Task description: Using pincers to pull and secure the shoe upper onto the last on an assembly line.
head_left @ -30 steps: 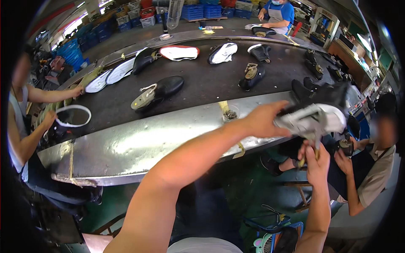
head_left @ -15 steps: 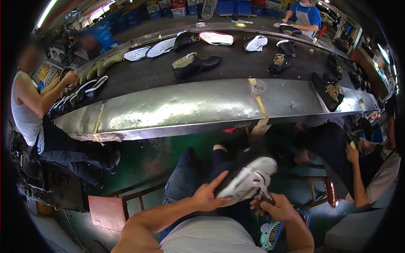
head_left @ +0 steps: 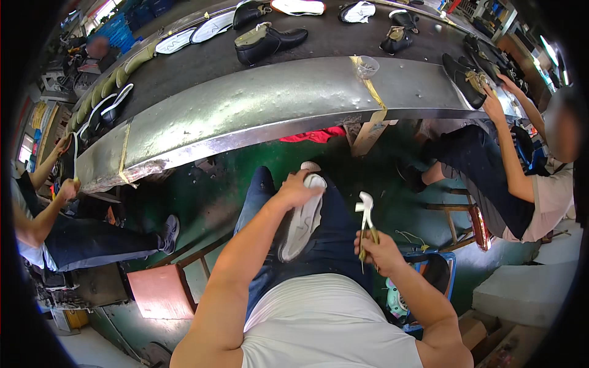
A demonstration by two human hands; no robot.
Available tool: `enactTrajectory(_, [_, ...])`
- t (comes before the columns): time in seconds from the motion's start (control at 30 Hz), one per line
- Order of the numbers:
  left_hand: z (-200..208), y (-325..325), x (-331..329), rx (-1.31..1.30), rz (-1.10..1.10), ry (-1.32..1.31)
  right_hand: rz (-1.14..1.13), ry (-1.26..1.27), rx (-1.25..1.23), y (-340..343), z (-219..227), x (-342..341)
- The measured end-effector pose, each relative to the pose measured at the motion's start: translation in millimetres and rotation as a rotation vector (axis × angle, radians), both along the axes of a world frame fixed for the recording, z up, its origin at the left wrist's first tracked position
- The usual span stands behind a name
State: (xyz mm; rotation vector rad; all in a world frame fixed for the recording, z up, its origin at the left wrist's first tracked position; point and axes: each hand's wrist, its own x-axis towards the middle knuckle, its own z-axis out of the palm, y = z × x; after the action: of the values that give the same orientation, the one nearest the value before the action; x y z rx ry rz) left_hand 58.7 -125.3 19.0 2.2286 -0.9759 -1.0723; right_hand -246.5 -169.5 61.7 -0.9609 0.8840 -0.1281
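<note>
Nearest, below the white shirt (head_left: 325,316), the right hand (head_left: 379,251) has its fingers wrapped round the handles of the pliers (head_left: 366,208), whose pale metal head points away beside the right thigh. Half a second ago that head was against the edge of the shoe (head_left: 299,230); now the two are well apart, which suggests a break in the tool work, with the shoe itself being repositioned. The shoe lies over the lap of the jeans (head_left: 338,245), its pale sole side turned up, and it now runs lengthwise along the thighs where it was slanted across. The left hand (head_left: 298,190) has moved to its far end and clasps it there, though some fingertips are hidden and how firmly they press cannot be told. Beyond the knees and the green floor (head_left: 227,184) stands the table (head_left: 245,101) with its dented metal edge, a clear cup (head_left: 367,67) on it. To the right, a co-worker's hand (head_left: 492,109), lower half a second ago, now touches a black shoe (head_left: 460,83) on that edge. Farther back lie a dark shoe with an olive top (head_left: 261,46) and a line of white soles (head_left: 213,27).
</note>
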Motion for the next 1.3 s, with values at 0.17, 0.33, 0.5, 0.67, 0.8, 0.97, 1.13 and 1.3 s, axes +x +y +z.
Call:
enactTrajectory(0.17, [-8,27,27,-0.384,0.179,0.712,0.378,0.156,-0.424,18,-3,-3])
enactTrajectory(0.33, [40,73,13,-0.701,-0.003,0.575,0.496,0.047,-0.466,24,44,42])
enactTrajectory(0.5, [54,98,4,-0.766,-0.019,0.415,0.557,-0.041,-0.335,32,44,61])
enactTrajectory(0.67, [51,115,4,-0.669,-0.055,-0.014,0.482,-0.132,-0.215,43,37,72])
enactTrajectory(0.8, [48,120,2,-0.7,0.004,0.009,0.584,-0.02,-0.298,39,46,80])
enactTrajectory(0.97, [45,130,5,-0.708,0.04,0.072,0.707,-0.161,-0.24,13,58,101])
enactTrajectory(1.13, [37,132,10,-0.683,0.105,0.04,0.738,0.013,-0.227,12,53,121])
enactTrajectory(1.3, [26,131,12,-0.837,0.221,0.07,0.563,-0.1,-0.874,30,-8,125])
